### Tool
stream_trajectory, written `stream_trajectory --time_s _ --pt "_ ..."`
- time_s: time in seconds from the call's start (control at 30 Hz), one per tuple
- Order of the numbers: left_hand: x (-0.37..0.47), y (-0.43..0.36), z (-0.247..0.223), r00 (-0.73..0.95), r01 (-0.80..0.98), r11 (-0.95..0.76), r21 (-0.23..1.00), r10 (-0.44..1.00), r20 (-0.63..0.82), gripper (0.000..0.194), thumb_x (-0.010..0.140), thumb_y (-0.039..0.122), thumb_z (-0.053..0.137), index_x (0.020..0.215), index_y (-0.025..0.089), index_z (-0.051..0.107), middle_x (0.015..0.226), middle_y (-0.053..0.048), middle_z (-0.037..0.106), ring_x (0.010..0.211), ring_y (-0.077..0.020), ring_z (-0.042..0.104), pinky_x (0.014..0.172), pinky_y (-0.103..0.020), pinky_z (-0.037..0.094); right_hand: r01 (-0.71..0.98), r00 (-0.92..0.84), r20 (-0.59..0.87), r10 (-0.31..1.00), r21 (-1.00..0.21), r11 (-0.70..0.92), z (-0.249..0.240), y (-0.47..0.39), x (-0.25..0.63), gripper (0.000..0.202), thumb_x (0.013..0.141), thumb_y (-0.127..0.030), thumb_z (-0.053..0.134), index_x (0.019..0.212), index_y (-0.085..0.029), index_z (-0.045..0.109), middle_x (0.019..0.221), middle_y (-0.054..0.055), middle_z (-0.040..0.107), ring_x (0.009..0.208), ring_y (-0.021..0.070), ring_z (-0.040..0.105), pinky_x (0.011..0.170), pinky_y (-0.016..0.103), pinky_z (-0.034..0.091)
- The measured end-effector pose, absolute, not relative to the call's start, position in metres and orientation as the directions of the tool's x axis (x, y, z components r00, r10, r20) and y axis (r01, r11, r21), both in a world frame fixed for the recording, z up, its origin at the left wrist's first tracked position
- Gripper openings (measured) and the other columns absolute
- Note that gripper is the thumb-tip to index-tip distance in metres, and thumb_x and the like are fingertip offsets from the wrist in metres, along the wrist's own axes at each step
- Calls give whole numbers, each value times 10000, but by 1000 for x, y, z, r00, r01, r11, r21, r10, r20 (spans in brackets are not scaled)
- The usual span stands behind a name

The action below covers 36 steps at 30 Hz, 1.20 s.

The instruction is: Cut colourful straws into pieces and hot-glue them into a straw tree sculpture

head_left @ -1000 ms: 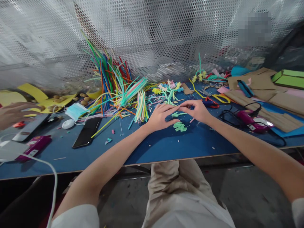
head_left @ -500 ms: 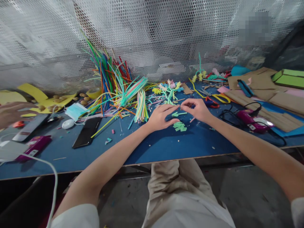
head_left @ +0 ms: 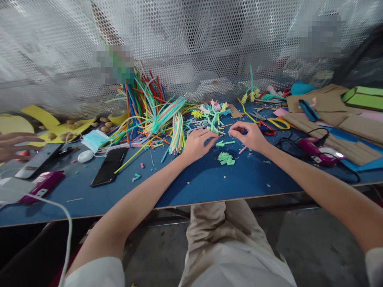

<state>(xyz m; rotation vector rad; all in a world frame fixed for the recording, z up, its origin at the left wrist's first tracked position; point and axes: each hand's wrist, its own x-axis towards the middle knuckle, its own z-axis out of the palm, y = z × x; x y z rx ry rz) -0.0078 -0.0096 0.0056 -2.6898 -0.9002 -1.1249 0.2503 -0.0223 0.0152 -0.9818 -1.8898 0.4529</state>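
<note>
Just beyond the small heap of short, mint-green fuzzy pipe-cleaner cuttings lies the mint-green fuzzy sprig, shaped like an arrow, flat on the blue tabletop. My left hand hovers left of the heap and a little beyond it, thumb and forefinger curving towards each other. My right hand is beyond the heap to the right, its fingers bent in towards the thumb. Whether either set of fingertips presses together on some tiny piece, I cannot tell.

As I judge it, the cutting is well along and the joining only partly done: the sprig has its pointed end, while the cuttings lie loose in their heap. Farther beyond the heap, the branching mint-green pipe-cleaner plant with pink, yellow and blue tufts looks nearly complete. The thick bundle of long pastel pipe cleaners, left of the heap, seems uncut.
</note>
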Motion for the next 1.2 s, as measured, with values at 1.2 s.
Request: stream_trajectory --time_s 1.2 --pt "-13 -7 7 513 730 -683 -36 512 689 345 1025 535 618 1155 241 743 1144 -76 803 1087 -270 702 926 -408 458 520 -354 452 819 -633 574 7 -8 261 201 1019 -431 551 985 -241 607 856 54 761 793 239 708 762 377 512"
